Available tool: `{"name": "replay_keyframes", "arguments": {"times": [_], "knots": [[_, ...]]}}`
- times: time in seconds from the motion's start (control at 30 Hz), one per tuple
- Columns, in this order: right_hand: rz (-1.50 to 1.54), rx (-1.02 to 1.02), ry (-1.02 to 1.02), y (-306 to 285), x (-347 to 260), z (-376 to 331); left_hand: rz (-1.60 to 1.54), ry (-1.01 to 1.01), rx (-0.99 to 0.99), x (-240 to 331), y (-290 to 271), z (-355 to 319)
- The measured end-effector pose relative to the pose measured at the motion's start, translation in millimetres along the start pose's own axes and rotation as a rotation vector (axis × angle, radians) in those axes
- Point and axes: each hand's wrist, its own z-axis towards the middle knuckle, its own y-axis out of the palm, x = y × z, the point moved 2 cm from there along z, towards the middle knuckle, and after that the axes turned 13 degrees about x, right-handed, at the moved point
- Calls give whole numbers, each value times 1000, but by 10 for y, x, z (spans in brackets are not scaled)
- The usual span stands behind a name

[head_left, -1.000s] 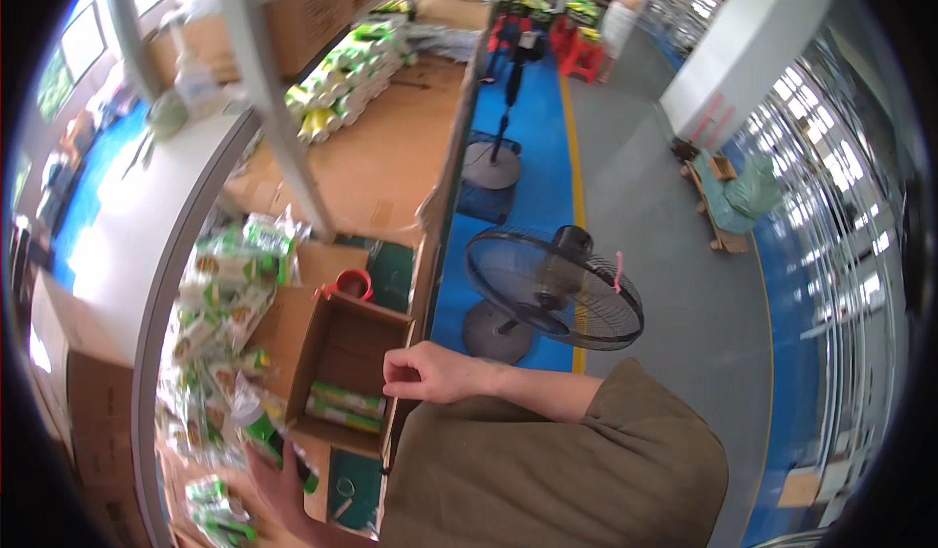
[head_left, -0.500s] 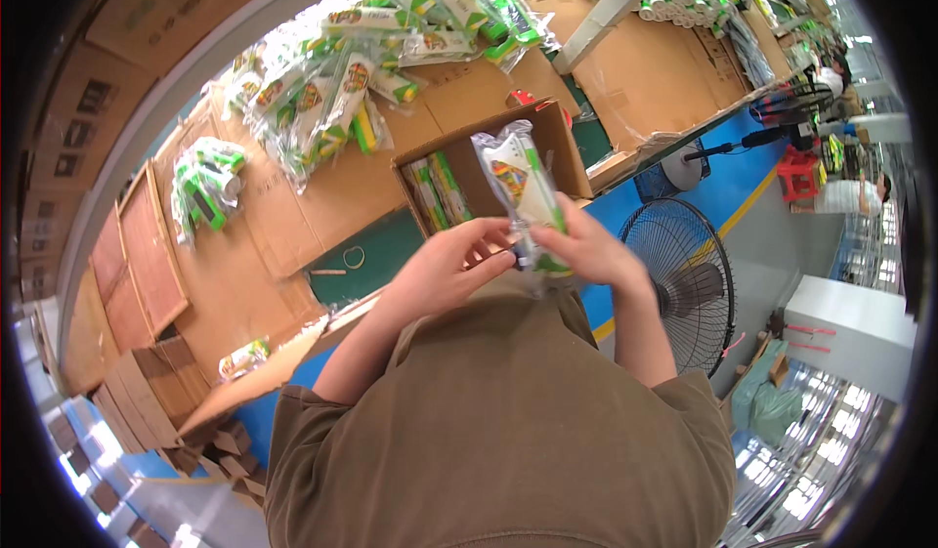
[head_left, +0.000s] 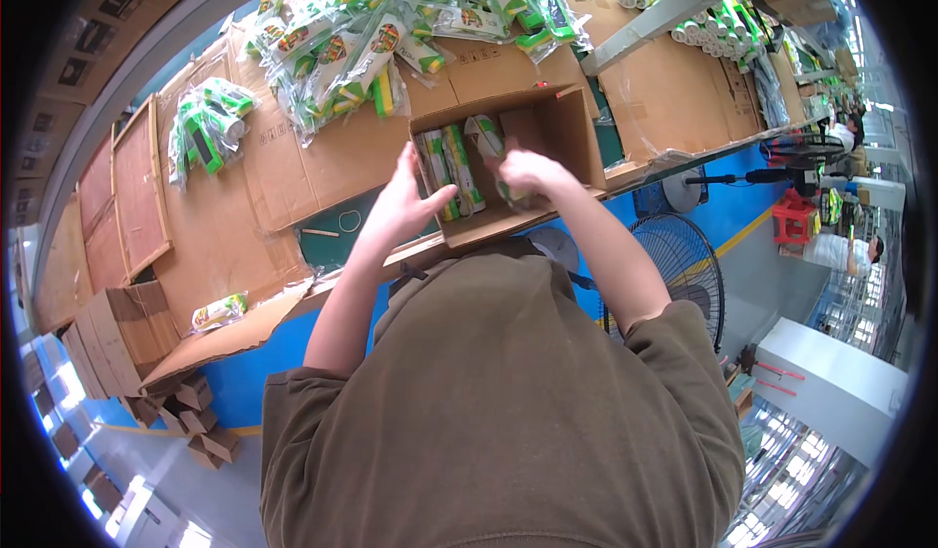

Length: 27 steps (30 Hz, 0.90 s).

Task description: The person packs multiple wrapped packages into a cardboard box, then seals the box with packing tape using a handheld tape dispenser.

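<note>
1. The right hand's (head_left: 526, 170) fingers are curled at a tilted green-and-white pack (head_left: 484, 139) inside the carton (head_left: 571, 147); whether they grip it, I can't tell.
2. The left hand (head_left: 399, 202) is spread, holding nothing, by the carton's left wall.
3. Pressed down crooked, that pack might snag its neighbouring packs (head_left: 465, 175).
4. A hard shove could slide the carton off the bench (head_left: 276, 174), since it's near the edge.
</note>
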Motion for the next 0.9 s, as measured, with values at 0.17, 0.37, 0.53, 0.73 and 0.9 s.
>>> {"name": "replay_keyframes", "arguments": {"times": [0.17, 0.37, 0.53, 0.73, 0.9], "knots": [[396, -30, 395, 286, -169, -54, -117, 26, -4, -188, 271, -21], [433, -90, 160, 182, 31, 49, -219, 25, -8, -233, 295, 12], [258, -80, 271, 334, 32, 157, -288, 9, -9, -254, 259, 0], [362, 15, 67, 502, 226, 193, -396, 24, -62, -315, 270, 5], [266, -25, 149, 477, 139, 221, -555, -8, -103, -393, 321, 44]]}}
